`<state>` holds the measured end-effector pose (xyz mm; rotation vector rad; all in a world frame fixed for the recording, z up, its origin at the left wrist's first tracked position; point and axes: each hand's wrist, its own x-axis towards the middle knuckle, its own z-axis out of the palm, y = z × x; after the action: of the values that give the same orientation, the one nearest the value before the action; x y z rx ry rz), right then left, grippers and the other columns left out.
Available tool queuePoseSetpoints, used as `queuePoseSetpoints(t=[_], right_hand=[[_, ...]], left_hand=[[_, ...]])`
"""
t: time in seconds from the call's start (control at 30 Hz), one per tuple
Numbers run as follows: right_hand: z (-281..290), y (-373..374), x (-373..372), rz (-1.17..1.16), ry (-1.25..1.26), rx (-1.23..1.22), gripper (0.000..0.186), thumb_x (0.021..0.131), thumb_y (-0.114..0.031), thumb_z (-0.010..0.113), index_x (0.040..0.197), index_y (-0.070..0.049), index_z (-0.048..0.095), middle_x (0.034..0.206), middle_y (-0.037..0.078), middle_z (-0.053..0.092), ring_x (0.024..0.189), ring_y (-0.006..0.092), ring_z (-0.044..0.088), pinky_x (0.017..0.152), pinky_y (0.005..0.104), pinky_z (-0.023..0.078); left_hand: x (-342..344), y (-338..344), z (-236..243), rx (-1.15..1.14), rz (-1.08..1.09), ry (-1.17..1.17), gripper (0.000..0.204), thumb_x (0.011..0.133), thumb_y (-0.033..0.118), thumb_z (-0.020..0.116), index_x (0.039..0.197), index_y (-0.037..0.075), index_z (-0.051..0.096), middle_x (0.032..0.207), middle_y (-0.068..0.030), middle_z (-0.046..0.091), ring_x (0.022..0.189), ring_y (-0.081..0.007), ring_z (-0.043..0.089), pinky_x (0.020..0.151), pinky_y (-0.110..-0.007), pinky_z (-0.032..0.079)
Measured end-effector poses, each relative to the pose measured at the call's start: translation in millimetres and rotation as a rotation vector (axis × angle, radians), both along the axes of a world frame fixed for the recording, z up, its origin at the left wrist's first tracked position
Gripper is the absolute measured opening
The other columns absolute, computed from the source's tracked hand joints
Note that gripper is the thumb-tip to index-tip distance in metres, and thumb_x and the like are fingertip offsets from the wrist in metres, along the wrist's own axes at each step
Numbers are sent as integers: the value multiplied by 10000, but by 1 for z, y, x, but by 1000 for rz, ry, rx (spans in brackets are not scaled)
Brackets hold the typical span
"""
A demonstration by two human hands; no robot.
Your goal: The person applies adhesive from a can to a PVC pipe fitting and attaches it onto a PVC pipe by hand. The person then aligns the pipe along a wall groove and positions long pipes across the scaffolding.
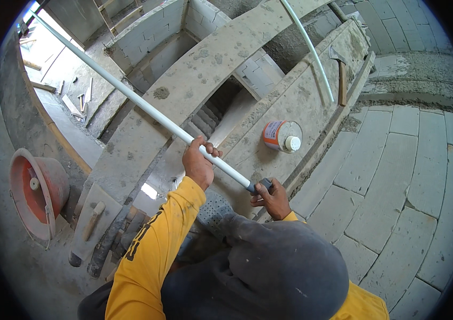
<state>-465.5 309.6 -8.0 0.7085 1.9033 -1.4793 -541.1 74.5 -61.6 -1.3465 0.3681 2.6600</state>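
A long white plastic pipe runs from the upper left down to the middle of the view. My left hand is closed round it near its lower end. A dark grey pipe fitting, which looks like an elbow, sits at that end. My right hand grips the fitting between thumb and fingers. Beyond my right hand, a round tin with an orange and white label and a white cap stands on the concrete ledge.
A second pale pipe and a wooden-handled hatchet lie on the far ledge. At left are a mortar-stained bucket and a flat board with a handle. Openings gap between the concrete strips. Block walling fills the right.
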Motion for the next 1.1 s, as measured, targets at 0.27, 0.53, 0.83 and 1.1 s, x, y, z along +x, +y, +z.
queuePoseSetpoints(t=[0.27,0.53,0.83,1.1], right_hand=[[1,3,3,-3,17,-75,338,969,-167,670,1185,23,493,963,156,651,774,228,699,686,366,636],[9,1,3,24,62,-92,375,946,-133,697,1210,31,486,974,147,638,802,230,704,722,366,638],[17,-6,4,-23,123,-98,321,941,-62,691,1181,39,504,948,138,640,792,217,707,713,349,639],[28,-19,4,41,186,-21,302,938,-50,693,1160,37,508,926,129,634,802,210,711,717,339,632]], left_hand=[[1,-1,-4,16,4,17,119,971,170,543,967,83,463,693,-36,446,641,-191,461,764,-419,472],[0,1,1,27,21,13,116,956,165,540,961,84,458,684,-37,442,620,-189,453,729,-403,458],[-7,1,15,27,39,9,214,932,203,526,766,116,422,640,-31,414,612,-192,428,700,-375,412],[-10,-4,26,18,82,-8,196,889,200,527,742,135,415,608,-1,392,554,-157,395,632,-349,399]])
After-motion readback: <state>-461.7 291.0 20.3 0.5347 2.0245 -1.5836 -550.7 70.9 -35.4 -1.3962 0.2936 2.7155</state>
